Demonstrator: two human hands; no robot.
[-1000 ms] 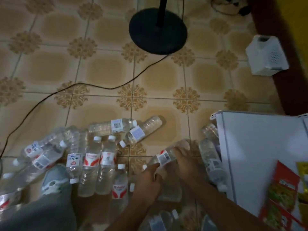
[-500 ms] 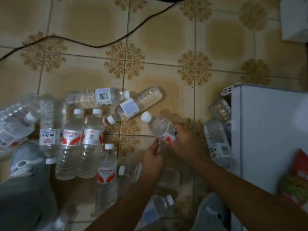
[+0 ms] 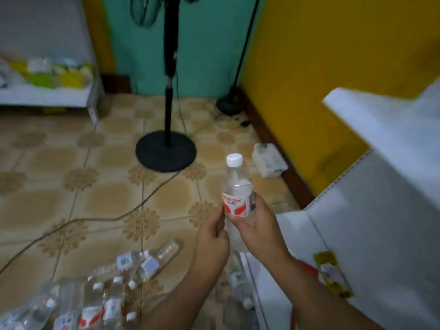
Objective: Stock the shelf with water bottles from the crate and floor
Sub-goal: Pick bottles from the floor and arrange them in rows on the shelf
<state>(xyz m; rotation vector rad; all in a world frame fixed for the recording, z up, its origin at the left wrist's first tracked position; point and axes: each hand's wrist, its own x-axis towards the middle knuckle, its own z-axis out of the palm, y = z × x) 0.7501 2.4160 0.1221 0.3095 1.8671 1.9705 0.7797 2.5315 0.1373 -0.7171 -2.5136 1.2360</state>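
In front of the white shelf unit (image 3: pixel 381 210), just off its near edge, one water bottle (image 3: pixel 237 194) is held upright above the tiled floor (image 3: pixel 71 198). The right hand (image 3: pixel 258 225) grips it around the label and lower body, thumb across the front. The left hand (image 3: pixel 212 236) is at the bottle's lower left side, fingers curled toward it and apparently pinching or steadying it; the exact contact is partly hidden. I judge the two-handed hold to serve control: the bottle is cap-up, ready to be stood on a shelf board, not laid down.

The bottle is clear thin plastic, ribbed near the shoulder, with a white screw cap (image 3: pixel 234 160) and a red-and-white wrap label. It appears full or nearly so.

The remaining stock, the floor bottles (image 3: pixel 102 294), lies on its sides in a loose heap at the lower left, well apart from the shelf. More bottles lie close against the shelf's base. No crate can be identified in this view.

The shelf boards are smooth, flat, white, with some printed packets (image 3: pixel 333 275) on a lower level. A standing fan (image 3: pixel 166 148) with a round dark base stands further back, its cable (image 3: pixel 133 210) trailing across the glossy patterned tiles: a likely trip hazard. A small white plastic jug (image 3: pixel 269 160) sits by the yellow wall.
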